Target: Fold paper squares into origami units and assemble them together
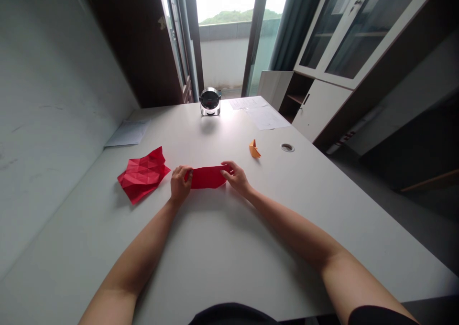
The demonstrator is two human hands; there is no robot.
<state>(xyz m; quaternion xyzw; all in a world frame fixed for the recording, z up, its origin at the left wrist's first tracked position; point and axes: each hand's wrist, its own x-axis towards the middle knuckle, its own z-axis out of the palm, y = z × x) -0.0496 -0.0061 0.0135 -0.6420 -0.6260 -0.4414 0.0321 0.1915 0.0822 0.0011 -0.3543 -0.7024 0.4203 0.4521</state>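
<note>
A folded strip of red paper (208, 177) stretches between my two hands over the white table. My left hand (181, 181) pinches its left end, with the fingers closed round the edge. At the other end, my right hand (234, 176) grips the upper right corner between thumb and fingers. The strip's lower right corner looks slanted. To the left of my left hand lies a creased sheet of red paper (144, 173), partly opened out. A small orange folded paper figure (254, 149) stands beyond my right hand.
A round black device on a silver stand (210, 101) sits at the table's far end. Printed sheets (267, 117) lie at the far right, and more papers (128, 133) by the left wall. A cable hole (287, 147) is near the right edge of the table (215, 258).
</note>
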